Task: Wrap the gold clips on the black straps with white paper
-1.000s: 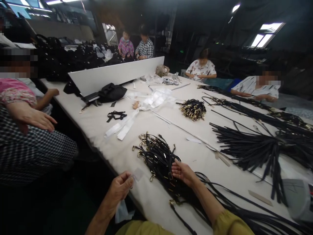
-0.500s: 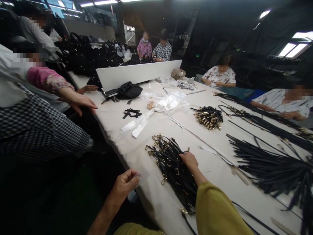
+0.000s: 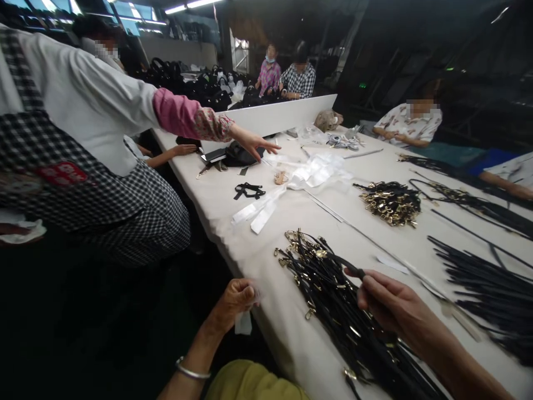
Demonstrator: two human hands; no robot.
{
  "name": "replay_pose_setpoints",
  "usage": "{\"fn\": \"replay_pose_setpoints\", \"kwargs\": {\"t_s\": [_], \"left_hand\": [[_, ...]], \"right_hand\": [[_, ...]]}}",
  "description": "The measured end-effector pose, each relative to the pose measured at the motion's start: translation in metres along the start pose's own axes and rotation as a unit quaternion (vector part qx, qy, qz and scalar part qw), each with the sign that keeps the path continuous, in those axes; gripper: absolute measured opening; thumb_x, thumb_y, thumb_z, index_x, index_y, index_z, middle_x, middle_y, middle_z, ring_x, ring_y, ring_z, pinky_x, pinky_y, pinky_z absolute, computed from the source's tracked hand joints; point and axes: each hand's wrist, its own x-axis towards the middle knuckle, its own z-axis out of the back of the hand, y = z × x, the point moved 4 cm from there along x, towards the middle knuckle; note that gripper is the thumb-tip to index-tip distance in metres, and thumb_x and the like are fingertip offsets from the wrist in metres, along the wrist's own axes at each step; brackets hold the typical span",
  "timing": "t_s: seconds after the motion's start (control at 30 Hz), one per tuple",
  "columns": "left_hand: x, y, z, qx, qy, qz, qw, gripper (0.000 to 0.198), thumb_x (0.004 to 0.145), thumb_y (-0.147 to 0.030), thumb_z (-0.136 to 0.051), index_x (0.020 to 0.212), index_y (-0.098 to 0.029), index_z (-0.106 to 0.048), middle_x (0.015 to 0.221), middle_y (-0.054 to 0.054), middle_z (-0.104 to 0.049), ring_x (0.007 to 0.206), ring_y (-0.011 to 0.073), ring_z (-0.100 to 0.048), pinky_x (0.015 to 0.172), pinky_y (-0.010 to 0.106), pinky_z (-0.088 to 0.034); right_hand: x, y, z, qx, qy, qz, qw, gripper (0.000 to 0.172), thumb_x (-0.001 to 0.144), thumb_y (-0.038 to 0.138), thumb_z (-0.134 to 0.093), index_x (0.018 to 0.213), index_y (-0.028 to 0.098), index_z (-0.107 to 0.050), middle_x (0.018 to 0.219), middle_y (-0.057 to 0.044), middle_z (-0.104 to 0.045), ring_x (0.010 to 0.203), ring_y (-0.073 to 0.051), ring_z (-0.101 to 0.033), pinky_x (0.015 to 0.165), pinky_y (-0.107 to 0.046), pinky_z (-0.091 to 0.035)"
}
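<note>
My right hand (image 3: 393,303) pinches one black strap (image 3: 343,261) near its end, and a gold-coloured clasp shows at the strap's tip. This strap is lifted a little over a pile of black straps (image 3: 328,303) with gold-coloured clasps and buckles, spread along the table's near edge. Off the edge to the left, my left hand (image 3: 237,303) is closed on a thin piece of clear plastic film (image 3: 244,322), which hangs below the fingers. A silver bangle (image 3: 192,371) circles the left wrist.
The pale cloth-covered table (image 3: 287,333) also bears a bunched strap heap (image 3: 391,203), long black straps (image 3: 491,294), white strips (image 3: 264,214) and crumpled plastic (image 3: 318,171). At left, a person in a checked apron (image 3: 154,211) reaches a hand (image 3: 252,143) over it.
My right hand has raised one strap off the pile. My left hand still holds the film. The co-worker at left has stretched an arm across the table. The view has turned left.
</note>
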Motion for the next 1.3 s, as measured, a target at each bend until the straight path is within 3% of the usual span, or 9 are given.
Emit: {"fn": "replay_pose_setpoints", "kwargs": {"t_s": [0.13, 0.27, 0.37, 0.5, 0.63, 0.77, 0.93, 1.13, 1.3], "left_hand": [[0.011, 0.000, -0.012, -0.016, 0.078, 0.017, 0.997, 0.072, 0.063, -0.082, -0.063, 0.062, -0.010, -0.067, 0.046, 0.000, -0.045, 0.041, 0.0059, -0.031, 0.042, 0.023, -0.015], [0.018, -0.003, -0.026, -0.027, 0.141, 0.021, 0.989, 0.070, 0.071, -0.079, -0.058, 0.060, -0.011, -0.068, 0.046, 0.001, -0.046, 0.040, 0.0072, -0.035, 0.043, 0.024, -0.017], [0.024, -0.002, -0.034, -0.032, 0.191, 0.026, 0.981, 0.070, 0.073, -0.078, -0.057, 0.058, -0.011, -0.070, 0.045, 0.001, -0.046, 0.039, 0.0076, -0.035, 0.043, 0.025, -0.018], [0.033, 0.003, -0.038, -0.038, 0.239, 0.031, 0.970, 0.069, 0.076, -0.075, -0.057, 0.059, -0.010, -0.071, 0.043, 0.002, -0.046, 0.039, 0.0094, -0.038, 0.043, 0.026, -0.021], [0.043, 0.008, -0.042, -0.054, 0.273, 0.049, 0.959, 0.069, 0.076, -0.074, -0.058, 0.060, -0.008, -0.071, 0.041, 0.003, -0.048, 0.036, 0.0082, -0.035, 0.041, 0.026, -0.018], [0.052, 0.006, -0.050, -0.112, 0.275, 0.057, 0.953, 0.056, 0.068, -0.067, -0.072, 0.060, -0.012, -0.066, 0.048, 0.001, -0.050, 0.040, 0.0082, -0.039, 0.042, 0.023, -0.021], [0.060, -0.003, -0.058, -0.181, 0.249, 0.060, 0.949, 0.039, 0.067, -0.046, -0.083, 0.072, -0.015, -0.060, 0.070, -0.001, -0.051, 0.057, 0.0081, -0.045, 0.052, 0.020, -0.030], [0.067, -0.009, -0.062, -0.191, 0.250, 0.056, 0.947, 0.044, 0.061, -0.044, -0.088, 0.065, -0.015, -0.055, 0.069, 0.000, -0.049, 0.063, 0.0100, -0.043, 0.059, 0.021, -0.033], [0.071, -0.001, -0.060, -0.174, 0.258, 0.087, 0.947, 0.051, 0.058, -0.054, -0.087, 0.074, -0.014, -0.061, 0.066, -0.001, -0.048, 0.053, 0.0075, -0.038, 0.047, 0.021, -0.024]], "right_hand": [[-0.046, 0.027, -0.030, -0.035, 0.036, -0.043, 0.998, 0.055, 0.076, 0.064, -0.069, 0.106, 0.017, -0.068, 0.057, -0.001, -0.058, 0.046, -0.006, -0.027, 0.044, -0.020, -0.014], [-0.070, 0.044, -0.053, -0.078, 0.082, -0.024, 0.993, 0.054, 0.079, 0.064, -0.066, 0.109, 0.019, -0.071, 0.061, -0.005, -0.062, 0.055, -0.013, -0.047, 0.048, -0.023, -0.033], [-0.076, 0.056, -0.063, -0.128, 0.104, 0.010, 0.986, 0.050, 0.084, 0.063, -0.060, 0.106, 0.020, -0.074, 0.063, -0.006, -0.063, 0.061, -0.017, -0.052, 0.054, -0.027, -0.041], [-0.074, 0.066, -0.072, -0.142, 0.114, 0.021, 0.983, 0.043, 0.088, 0.058, -0.058, 0.087, 0.020, -0.077, 0.065, -0.005, -0.063, 0.063, -0.016, -0.052, 0.056, -0.026, -0.041], [-0.069, 0.064, -0.079, -0.097, 0.118, 0.038, 0.988, 0.039, 0.089, 0.054, -0.059, 0.097, 0.019, -0.075, 0.065, -0.004, -0.062, 0.063, -0.015, -0.051, 0.059, -0.026, -0.039], [-0.061, 0.048, -0.082, -0.059, 0.119, 0.022, 0.991, 0.043, 0.090, 0.051, -0.061, 0.116, 0.018, -0.070, 0.067, -0.004, -0.064, 0.063, -0.014, -0.048, 0.062, -0.027, -0.038], [-0.052, 0.034, -0.078, -0.052, 0.117, -0.010, 0.992, 0.046, 0.089, 0.053, -0.061, 0.114, 0.015, -0.069, 0.065, -0.003, -0.062, 0.056, -0.009, -0.037, 0.051, -0.023, -0.025], [-0.051, 0.037, -0.069, -0.067, 0.096, -0.009, 0.993, 0.051, 0.088, 0.059, -0.058, 0.107, 0.013, -0.071, 0.064, -0.002, -0.056, 0.053, -0.010, -0.035, 0.047, -0.022, -0.025], [-0.055, 0.042, -0.064, -0.062, 0.069, -0.018, 0.995, 0.049, 0.087, 0.060, -0.058, 0.098, 0.015, -0.073, 0.063, -0.001, -0.054, 0.052, -0.009, -0.033, 0.046, -0.022, -0.024]]}}
